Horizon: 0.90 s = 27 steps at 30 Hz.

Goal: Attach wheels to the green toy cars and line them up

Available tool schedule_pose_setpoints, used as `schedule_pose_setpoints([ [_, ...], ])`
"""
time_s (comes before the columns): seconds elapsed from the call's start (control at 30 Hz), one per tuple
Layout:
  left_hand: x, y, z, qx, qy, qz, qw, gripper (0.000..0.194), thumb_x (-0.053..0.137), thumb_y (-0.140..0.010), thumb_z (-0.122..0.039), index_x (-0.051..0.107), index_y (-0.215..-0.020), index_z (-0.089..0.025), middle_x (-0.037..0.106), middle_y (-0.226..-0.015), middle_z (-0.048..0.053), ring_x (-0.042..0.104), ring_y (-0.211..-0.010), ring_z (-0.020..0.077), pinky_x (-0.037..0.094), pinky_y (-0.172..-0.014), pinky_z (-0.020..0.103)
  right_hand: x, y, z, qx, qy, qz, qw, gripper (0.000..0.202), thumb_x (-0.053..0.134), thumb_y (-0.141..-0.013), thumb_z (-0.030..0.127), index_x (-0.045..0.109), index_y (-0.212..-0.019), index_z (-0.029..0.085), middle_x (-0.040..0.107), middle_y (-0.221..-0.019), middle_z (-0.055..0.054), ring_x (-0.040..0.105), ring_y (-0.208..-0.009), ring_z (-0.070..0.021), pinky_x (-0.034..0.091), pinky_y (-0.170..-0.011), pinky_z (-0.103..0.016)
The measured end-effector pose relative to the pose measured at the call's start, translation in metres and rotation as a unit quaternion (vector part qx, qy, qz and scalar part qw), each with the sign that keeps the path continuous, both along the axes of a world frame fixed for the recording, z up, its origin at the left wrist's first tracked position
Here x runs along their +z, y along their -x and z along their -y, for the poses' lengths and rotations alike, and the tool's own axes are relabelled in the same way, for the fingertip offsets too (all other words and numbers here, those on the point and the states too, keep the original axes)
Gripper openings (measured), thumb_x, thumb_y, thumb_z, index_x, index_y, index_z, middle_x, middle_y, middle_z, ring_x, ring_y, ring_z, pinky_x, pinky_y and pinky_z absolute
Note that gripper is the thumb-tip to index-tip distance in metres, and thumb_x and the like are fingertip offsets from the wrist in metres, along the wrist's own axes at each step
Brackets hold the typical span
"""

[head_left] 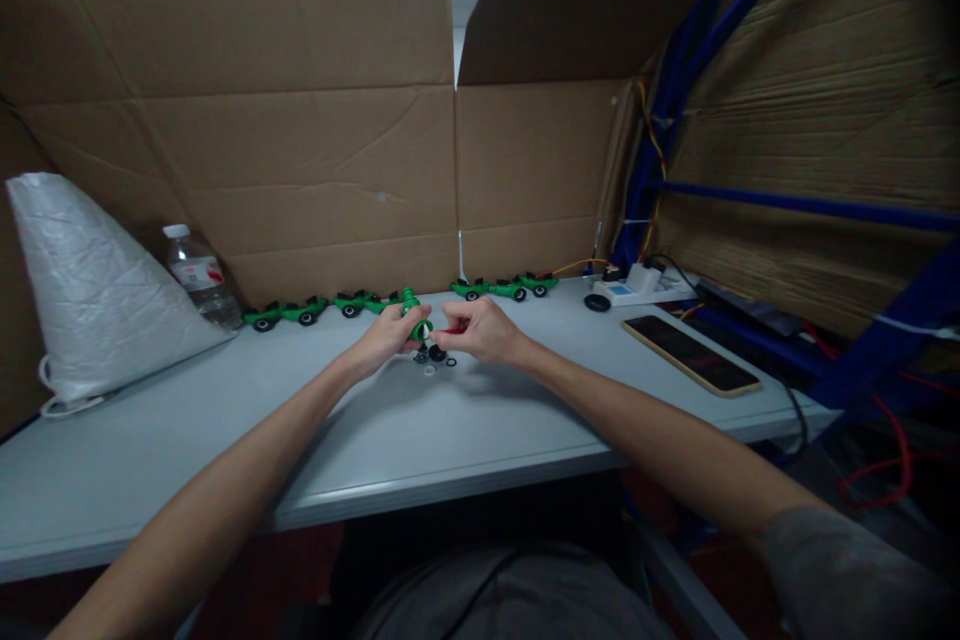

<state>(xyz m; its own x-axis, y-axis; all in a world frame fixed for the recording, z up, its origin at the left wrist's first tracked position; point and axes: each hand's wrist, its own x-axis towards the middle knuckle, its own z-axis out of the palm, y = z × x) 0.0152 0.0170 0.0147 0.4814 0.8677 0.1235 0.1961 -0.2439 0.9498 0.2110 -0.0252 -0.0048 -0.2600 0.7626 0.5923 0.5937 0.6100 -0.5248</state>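
My left hand [388, 338] is closed around a green toy car body [421, 330], tilted up over the table. Opposite it, my right hand [486, 332] pinches a small red thing [451, 331] whose tip points at the green body. Fingers hide most of the red thing, so its kind is unclear. Just below both hands lie small loose parts: a black wheel [437, 353], a dark ring [451, 362] and a white ring [429, 371].
Several green toy cars [471, 291] line the back of the white table [360, 450]. To the left stand a white bag [97, 290] and a water bottle [199, 275]. A phone [690, 354] and a power strip [645, 288] lie right. Cardboard [300, 150] walls the back.
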Motion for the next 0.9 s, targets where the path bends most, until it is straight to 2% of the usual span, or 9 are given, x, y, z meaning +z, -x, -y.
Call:
schedule_pose_setpoints([
  [0.3, -0.008, 0.012, -0.023, 0.061, -0.054, -0.007, 0.997, 0.048, 0.064, -0.082, -0.065, 0.045, -0.074, -0.022, 0.042, -0.061, -0.006, 0.039, -0.053, 0.0104, 0.036, -0.052, 0.023, 0.000, -0.017, -0.008, -0.020, 0.014, 0.073, 0.997, 0.040, 0.068, -0.090, 0.045, 0.048, -0.067, 0.020, 0.048, -0.061, 0.005, 0.039, -0.059, -0.0109, 0.024, -0.060, -0.026],
  [0.4, -0.016, 0.013, -0.027, 0.105, -0.165, -0.083, 0.977, 0.048, 0.057, -0.088, -0.065, 0.048, -0.072, -0.021, 0.050, -0.060, -0.003, 0.046, -0.057, 0.0141, 0.037, -0.058, 0.025, 0.002, -0.018, -0.003, -0.059, 0.011, 0.149, 0.987, 0.028, 0.069, -0.092, 0.041, 0.056, -0.076, 0.020, 0.056, -0.066, 0.002, 0.044, -0.062, -0.0131, 0.023, -0.061, -0.027],
  [0.47, -0.020, 0.014, -0.028, 0.148, -0.248, -0.165, 0.943, 0.048, 0.053, -0.092, -0.065, 0.050, -0.073, -0.021, 0.056, -0.064, 0.001, 0.051, -0.062, 0.0170, 0.035, -0.060, 0.026, 0.005, -0.012, 0.007, -0.059, -0.008, 0.176, 0.983, 0.021, 0.066, -0.095, 0.039, 0.061, -0.087, 0.021, 0.062, -0.074, 0.000, 0.049, -0.066, -0.0148, 0.025, -0.062, -0.027],
  [0.53, -0.022, 0.015, -0.029, 0.185, -0.294, -0.233, 0.909, 0.047, 0.051, -0.095, -0.065, 0.053, -0.077, -0.022, 0.064, -0.072, 0.005, 0.056, -0.066, 0.0206, 0.035, -0.062, 0.028, 0.009, 0.002, 0.023, -0.013, -0.038, 0.169, 0.985, 0.022, 0.063, -0.099, 0.042, 0.064, -0.101, 0.020, 0.067, -0.085, -0.003, 0.054, -0.072, -0.0161, 0.030, -0.064, -0.027],
  [0.63, -0.020, 0.018, -0.034, 0.212, -0.301, -0.297, 0.881, 0.047, 0.046, -0.098, -0.067, 0.057, -0.088, -0.022, 0.071, -0.084, 0.011, 0.065, -0.075, 0.0269, 0.037, -0.064, 0.031, 0.012, 0.034, 0.053, 0.133, -0.091, 0.194, 0.968, 0.036, 0.058, -0.103, 0.051, 0.063, -0.124, 0.023, 0.071, -0.107, -0.007, 0.062, -0.083, -0.0170, 0.036, -0.067, -0.026],
  [0.7, -0.019, 0.021, -0.037, 0.212, -0.295, -0.328, 0.872, 0.049, 0.043, -0.099, -0.067, 0.059, -0.096, -0.021, 0.073, -0.088, 0.014, 0.068, -0.081, 0.0301, 0.039, -0.067, 0.032, 0.011, 0.055, 0.071, 0.208, -0.120, 0.235, 0.942, 0.045, 0.058, -0.102, 0.056, 0.060, -0.136, 0.027, 0.070, -0.111, -0.006, 0.063, -0.082, -0.0164, 0.037, -0.063, -0.026],
  [0.77, -0.019, 0.023, -0.041, 0.184, -0.289, -0.350, 0.872, 0.050, 0.043, -0.100, -0.067, 0.059, -0.102, -0.020, 0.072, -0.088, 0.015, 0.069, -0.083, 0.0319, 0.042, -0.070, 0.034, 0.007, 0.068, 0.079, 0.245, -0.153, 0.285, 0.914, 0.041, 0.056, -0.103, 0.055, 0.061, -0.136, 0.031, 0.069, -0.108, -0.005, 0.060, -0.075, -0.0146, 0.033, -0.057, -0.026],
  [0.83, -0.021, 0.027, -0.043, 0.133, -0.294, -0.352, 0.879, 0.047, 0.047, -0.098, -0.064, 0.059, -0.102, -0.019, 0.071, -0.089, 0.014, 0.068, -0.086, 0.0320, 0.044, -0.074, 0.035, 0.006, 0.068, 0.078, 0.225, -0.172, 0.298, 0.912, 0.032, 0.049, -0.107, 0.049, 0.067, -0.125, 0.029, 0.069, -0.103, -0.004, 0.058, -0.071, -0.0140, 0.031, -0.056, -0.027],
  [0.9, -0.025, 0.030, -0.044, 0.068, -0.305, -0.340, 0.887, 0.041, 0.058, -0.094, -0.060, 0.060, -0.096, -0.019, 0.070, -0.092, 0.014, 0.066, -0.090, 0.0312, 0.047, -0.081, 0.036, 0.008, 0.058, 0.067, 0.137, -0.156, 0.289, 0.935, 0.033, 0.043, -0.110, 0.042, 0.070, -0.114, 0.023, 0.069, -0.102, -0.007, 0.060, -0.077, -0.0161, 0.031, -0.058, -0.028],
])
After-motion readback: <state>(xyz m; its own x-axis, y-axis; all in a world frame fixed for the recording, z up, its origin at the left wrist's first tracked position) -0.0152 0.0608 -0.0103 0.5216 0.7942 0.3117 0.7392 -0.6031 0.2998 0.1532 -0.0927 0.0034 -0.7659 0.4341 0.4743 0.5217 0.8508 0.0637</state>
